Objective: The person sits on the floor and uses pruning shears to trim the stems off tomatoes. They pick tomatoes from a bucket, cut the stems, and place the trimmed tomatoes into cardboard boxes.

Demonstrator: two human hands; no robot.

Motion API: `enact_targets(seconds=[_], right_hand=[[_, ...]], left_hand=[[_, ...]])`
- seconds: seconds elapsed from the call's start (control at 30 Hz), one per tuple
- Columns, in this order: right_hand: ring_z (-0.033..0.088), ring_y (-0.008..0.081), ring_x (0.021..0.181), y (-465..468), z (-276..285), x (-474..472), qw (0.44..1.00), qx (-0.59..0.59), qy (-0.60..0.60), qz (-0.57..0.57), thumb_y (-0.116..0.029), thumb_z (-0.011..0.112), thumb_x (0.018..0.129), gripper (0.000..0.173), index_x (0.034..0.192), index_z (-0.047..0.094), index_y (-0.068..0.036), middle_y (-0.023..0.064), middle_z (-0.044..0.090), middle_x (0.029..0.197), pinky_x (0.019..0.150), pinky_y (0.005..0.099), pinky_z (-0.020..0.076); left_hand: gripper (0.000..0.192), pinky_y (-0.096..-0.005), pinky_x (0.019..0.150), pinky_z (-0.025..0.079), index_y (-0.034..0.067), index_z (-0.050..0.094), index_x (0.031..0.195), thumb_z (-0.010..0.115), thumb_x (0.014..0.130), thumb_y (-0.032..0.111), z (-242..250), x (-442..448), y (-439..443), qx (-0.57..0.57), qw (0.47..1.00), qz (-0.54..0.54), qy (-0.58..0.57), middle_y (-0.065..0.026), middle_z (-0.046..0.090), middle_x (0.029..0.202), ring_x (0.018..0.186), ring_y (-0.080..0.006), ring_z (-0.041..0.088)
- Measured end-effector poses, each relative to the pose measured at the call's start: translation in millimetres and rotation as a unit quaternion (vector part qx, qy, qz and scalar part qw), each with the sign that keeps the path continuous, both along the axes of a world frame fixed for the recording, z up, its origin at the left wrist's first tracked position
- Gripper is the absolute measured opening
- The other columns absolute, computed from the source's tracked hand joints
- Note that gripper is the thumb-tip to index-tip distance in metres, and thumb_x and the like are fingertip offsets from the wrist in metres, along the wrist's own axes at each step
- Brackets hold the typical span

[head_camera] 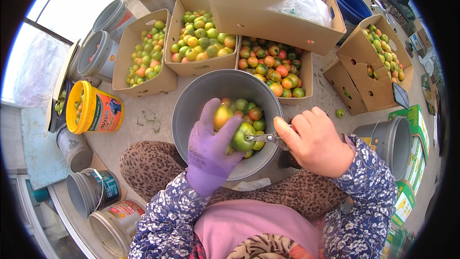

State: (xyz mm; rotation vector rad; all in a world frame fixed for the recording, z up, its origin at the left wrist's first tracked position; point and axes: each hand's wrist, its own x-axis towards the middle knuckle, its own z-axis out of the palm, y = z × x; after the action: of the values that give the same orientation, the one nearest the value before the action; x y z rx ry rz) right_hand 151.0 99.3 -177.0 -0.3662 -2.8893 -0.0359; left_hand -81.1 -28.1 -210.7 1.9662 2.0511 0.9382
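Observation:
My left hand [215,151], in a purple glove, holds a green tomato [243,137] over a large grey bucket [187,90]. A yellow-orange tomato [222,116] also lies between its fingers, against the palm side. My bare right hand [316,142] grips small metal snips [267,137], whose handles are mostly hidden by the fingers. The tips of the snips touch the stem end of the green tomato. Below, green and reddish tomatoes [255,113] lie in the bucket, which stands between my legs.
Cardboard boxes of tomatoes [201,64] stand beyond the bucket, one box [280,32] holding a white plastic bag. Another tomato box [366,79] is at the right, near a loose green tomato [340,113]. A yellow bucket [86,108] and several grey buckets [81,194] stand at the left.

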Motion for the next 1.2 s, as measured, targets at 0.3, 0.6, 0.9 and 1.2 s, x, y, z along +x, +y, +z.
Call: enact_targets(seconds=[0.3,0.6,0.9,1.2], right_hand=[[0.064,0.0187,0.086,-2.6,1.7,-14.0,0.875,-0.473,0.091,-0.052,-0.008,0.081,0.081,0.055,0.129,0.057,-0.002,0.0109,0.067,0.101,0.081,0.0327,0.0520],[0.062,0.0148,0.110,-4.5,-17.2,-34.0,0.657,-0.739,0.090,-0.119,-0.011,0.084,0.084,0.069,0.140,0.047,0.007,0.0123,0.066,0.123,0.101,0.0340,0.0492],[0.061,0.0257,0.105,-12.8,-19.7,-37.3,0.872,-0.461,0.163,-0.015,-0.012,0.089,0.073,0.069,0.132,0.055,-0.003,0.0128,0.061,0.118,0.092,0.0388,0.0491],[0.062,0.0346,0.108,-16.0,-7.1,-47.0,0.843,-0.490,0.218,0.036,-0.009,0.089,0.071,0.068,0.131,0.057,-0.005,0.0153,0.060,0.117,0.096,0.0404,0.0513]], left_hand=[[0.069,-0.0474,0.097,0.057,0.009,0.053,0.141,0.066,0.095,0.058,-25.4,3.8,9.8,-0.096,0.609,-0.014,-0.787,-0.0142,0.063,0.128,0.113,-0.0310,0.067],[0.064,-0.0518,0.108,0.048,0.009,0.055,0.138,0.055,0.100,0.061,-9.1,24.3,6.0,-0.014,0.487,0.021,-0.873,-0.0116,0.059,0.135,0.127,-0.0316,0.058],[0.067,-0.0477,0.113,0.045,0.010,0.050,0.143,0.054,0.100,0.062,-37.1,30.0,12.4,-0.011,0.511,0.019,-0.860,-0.0119,0.056,0.141,0.132,-0.0297,0.055],[0.067,-0.0395,0.104,0.051,0.013,0.048,0.142,0.059,0.098,0.063,-12.2,33.3,5.9,-0.021,0.511,-0.011,-0.859,-0.0064,0.058,0.133,0.121,-0.0214,0.060]])
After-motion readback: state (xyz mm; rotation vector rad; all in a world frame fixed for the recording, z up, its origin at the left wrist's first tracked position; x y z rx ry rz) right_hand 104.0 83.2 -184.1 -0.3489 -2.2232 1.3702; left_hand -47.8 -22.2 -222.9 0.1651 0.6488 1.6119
